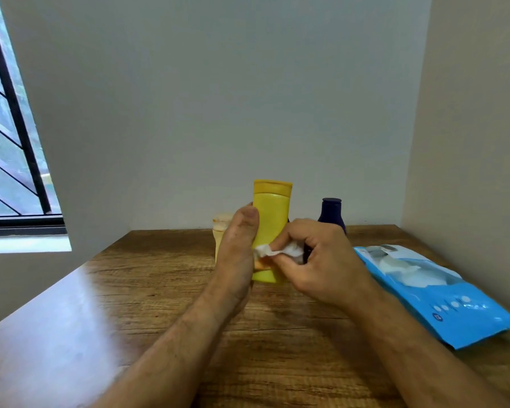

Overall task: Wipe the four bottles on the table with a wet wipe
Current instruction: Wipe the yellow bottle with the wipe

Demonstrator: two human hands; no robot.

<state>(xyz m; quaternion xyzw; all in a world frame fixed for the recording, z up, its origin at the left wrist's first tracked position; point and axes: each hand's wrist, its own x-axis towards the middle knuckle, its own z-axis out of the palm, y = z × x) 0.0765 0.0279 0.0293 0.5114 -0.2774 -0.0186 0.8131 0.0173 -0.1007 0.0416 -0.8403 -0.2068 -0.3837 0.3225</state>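
Observation:
My left hand [236, 254] grips a yellow bottle [271, 219] upright above the wooden table [147, 284], thumb along its left side. My right hand [321, 260] pinches a crumpled white wet wipe [277, 251] against the bottle's lower front. A pale cream bottle [220, 228] stands behind my left hand, mostly hidden. A dark blue bottle [331, 214] stands behind my right hand, only its top part showing. No other bottle is visible.
A blue pack of wet wipes [442, 301] lies flat at the table's right, its flap open. Walls close off the table at the back and right. A barred window [9, 142] is at the left.

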